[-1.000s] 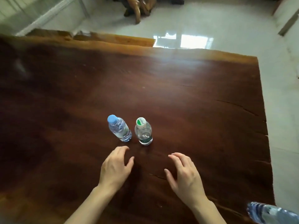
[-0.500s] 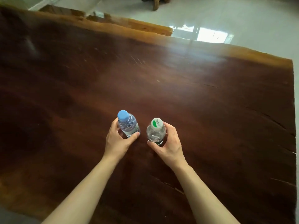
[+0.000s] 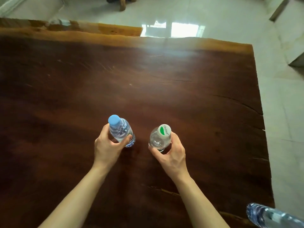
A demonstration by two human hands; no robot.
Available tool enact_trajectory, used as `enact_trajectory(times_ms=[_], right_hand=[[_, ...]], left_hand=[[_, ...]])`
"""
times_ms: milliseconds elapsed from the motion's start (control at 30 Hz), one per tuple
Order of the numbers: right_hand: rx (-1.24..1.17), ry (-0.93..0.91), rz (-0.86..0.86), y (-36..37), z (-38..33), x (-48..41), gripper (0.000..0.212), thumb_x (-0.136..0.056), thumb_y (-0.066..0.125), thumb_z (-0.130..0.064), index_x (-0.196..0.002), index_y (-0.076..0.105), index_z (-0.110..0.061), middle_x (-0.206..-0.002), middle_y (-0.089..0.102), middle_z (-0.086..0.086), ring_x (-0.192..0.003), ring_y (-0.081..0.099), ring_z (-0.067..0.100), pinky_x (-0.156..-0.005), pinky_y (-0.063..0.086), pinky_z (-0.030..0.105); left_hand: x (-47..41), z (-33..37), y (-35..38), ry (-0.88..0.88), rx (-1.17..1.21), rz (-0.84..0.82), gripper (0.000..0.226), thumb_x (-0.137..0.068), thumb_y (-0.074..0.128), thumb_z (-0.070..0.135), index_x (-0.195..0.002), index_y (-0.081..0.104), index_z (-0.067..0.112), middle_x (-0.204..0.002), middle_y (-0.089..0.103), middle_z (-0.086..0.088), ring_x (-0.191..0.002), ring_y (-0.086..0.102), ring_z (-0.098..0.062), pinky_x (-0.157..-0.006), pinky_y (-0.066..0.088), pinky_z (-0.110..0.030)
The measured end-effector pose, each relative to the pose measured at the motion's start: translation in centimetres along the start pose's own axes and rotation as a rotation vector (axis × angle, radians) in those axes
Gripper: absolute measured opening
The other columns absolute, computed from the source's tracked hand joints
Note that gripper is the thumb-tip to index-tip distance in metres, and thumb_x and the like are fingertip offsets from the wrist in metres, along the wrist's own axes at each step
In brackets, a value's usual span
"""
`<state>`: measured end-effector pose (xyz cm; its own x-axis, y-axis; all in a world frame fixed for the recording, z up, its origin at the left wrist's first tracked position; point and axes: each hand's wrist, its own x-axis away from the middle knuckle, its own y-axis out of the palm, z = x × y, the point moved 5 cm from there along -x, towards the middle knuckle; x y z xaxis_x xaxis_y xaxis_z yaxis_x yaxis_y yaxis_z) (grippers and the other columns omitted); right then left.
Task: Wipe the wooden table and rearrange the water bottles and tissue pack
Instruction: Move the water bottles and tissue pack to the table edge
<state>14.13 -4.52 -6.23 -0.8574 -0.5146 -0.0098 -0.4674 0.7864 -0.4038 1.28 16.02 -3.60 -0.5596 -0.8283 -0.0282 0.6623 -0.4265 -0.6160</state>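
Note:
Two small clear water bottles are over the middle of the dark wooden table [image 3: 189, 96]. My left hand [image 3: 107, 145] grips the blue-capped bottle [image 3: 120, 131] around its body. My right hand [image 3: 171, 153] grips the bottle with the white and green cap [image 3: 160, 139]. The bottles are a hand's width apart. I cannot tell whether their bases touch the wood. No tissue pack or cloth is in view.
A third clear bottle [image 3: 271, 216] lies at the table's near right corner. The table's right edge has cracks. Beyond the far edge are a wooden bench [image 3: 102, 29], glossy white floor tiles and a wooden stool.
Both hands reached forward from bare wood and closed on the two bottles. The bottles now stand farther apart than before.

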Motion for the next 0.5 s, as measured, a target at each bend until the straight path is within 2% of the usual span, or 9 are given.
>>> enact_trajectory(times_ms=[100,233,300,367,500], right_hand=[[0.005,0.055,0.159,-4.6,1.5,1.2,0.063,-0.072,0.087,-0.043,-0.124,0.058,-0.022,-0.112,0.063,-0.008,-0.104,0.061,0.002,-0.086,0.048,0.007],[0.029,0.158,0.39,-11.1,3.9,3.4,0.066,-0.073,0.083,-0.049,-0.128,0.055,-0.025,-0.117,0.061,-0.01,-0.109,0.059,0.0,-0.089,0.043,0.002],[0.029,0.217,0.498,-13.9,5.0,4.7,0.066,-0.073,0.083,-0.048,-0.129,0.055,-0.025,-0.118,0.06,-0.01,-0.108,0.058,0.0,-0.09,0.04,0.0],[0.037,0.257,0.617,-16.1,6.0,5.9,0.066,-0.073,0.088,-0.038,-0.129,0.055,-0.021,-0.117,0.06,-0.007,-0.105,0.054,-0.002,-0.09,0.035,-0.003],[0.012,0.318,0.824,-18.9,7.5,7.8,0.066,-0.075,0.089,-0.03,-0.13,0.056,-0.017,-0.118,0.06,-0.005,-0.107,0.053,-0.002,-0.087,0.035,-0.007]], left_hand=[[-0.1,3.8,3.9,0.06,0.019,-0.102,0.057,-0.065,0.092,0.026,-0.114,0.064,0.017,-0.097,0.073,0.005,-0.086,0.069,-0.01,-0.067,0.042,0.001],[0.6,9.5,10.4,0.159,0.074,-0.262,0.06,-0.067,0.091,0.027,-0.119,0.063,0.018,-0.099,0.073,0.006,-0.087,0.071,-0.006,-0.07,0.046,0.0],[1.4,12.2,13.9,0.198,0.128,-0.335,0.06,-0.067,0.091,0.027,-0.12,0.063,0.019,-0.1,0.074,0.009,-0.084,0.072,0.0,-0.072,0.049,-0.004],[2.3,15.0,17.5,0.244,0.169,-0.413,0.059,-0.068,0.091,0.028,-0.12,0.063,0.021,-0.1,0.073,0.011,-0.083,0.07,0.007,-0.074,0.052,-0.008],[4.6,19.7,24.3,0.318,0.237,-0.579,0.059,-0.07,0.09,0.022,-0.122,0.061,0.018,-0.103,0.073,0.012,-0.088,0.071,0.001,-0.083,0.059,-0.023]])
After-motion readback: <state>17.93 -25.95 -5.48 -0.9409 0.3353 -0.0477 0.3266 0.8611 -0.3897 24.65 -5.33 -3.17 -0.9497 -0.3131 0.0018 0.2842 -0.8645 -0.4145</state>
